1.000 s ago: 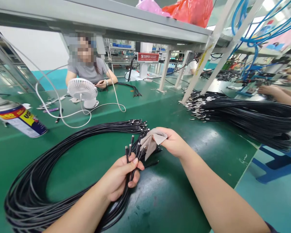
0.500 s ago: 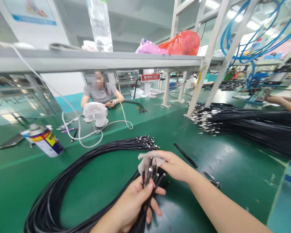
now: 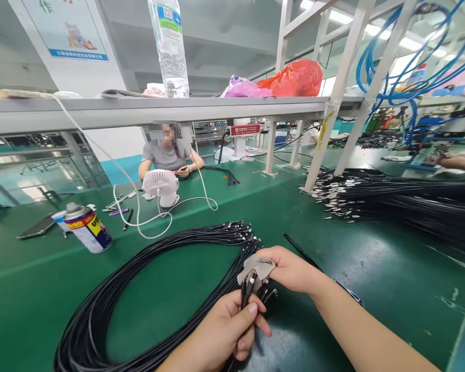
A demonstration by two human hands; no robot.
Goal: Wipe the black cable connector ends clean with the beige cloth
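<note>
My left hand (image 3: 238, 325) is closed round a bunch of black cables (image 3: 249, 290), their small metal-tipped plugs pointing up and away from me. Pinched in my right hand (image 3: 289, 268) is a crumpled grey-white cloth (image 3: 258, 266), which lies against the plug ends; the fingertips are partly hidden behind it. Beside my hands, a large looped bundle of black cables (image 3: 96, 305) rests on the green table, its plug ends gathered just beyond the cloth. To the right of my right hand lie a thin black stick-like tool (image 3: 298, 249) and metal tweezers (image 3: 349, 292).
A spray can (image 3: 87, 227), a phone (image 3: 37, 227) and a white fan (image 3: 160, 187) with a trailing cord stand left. A thick pile of black cables (image 3: 403, 201) lies right, by the shelf's posts (image 3: 335, 103). A co-worker (image 3: 170, 150) sits opposite; another person's hands (image 3: 459, 163) show far right.
The view has shifted, so the scene sits slightly lower and further right. Both hands keep their holds; the cloth stays at the plug ends with slightly different folds.
</note>
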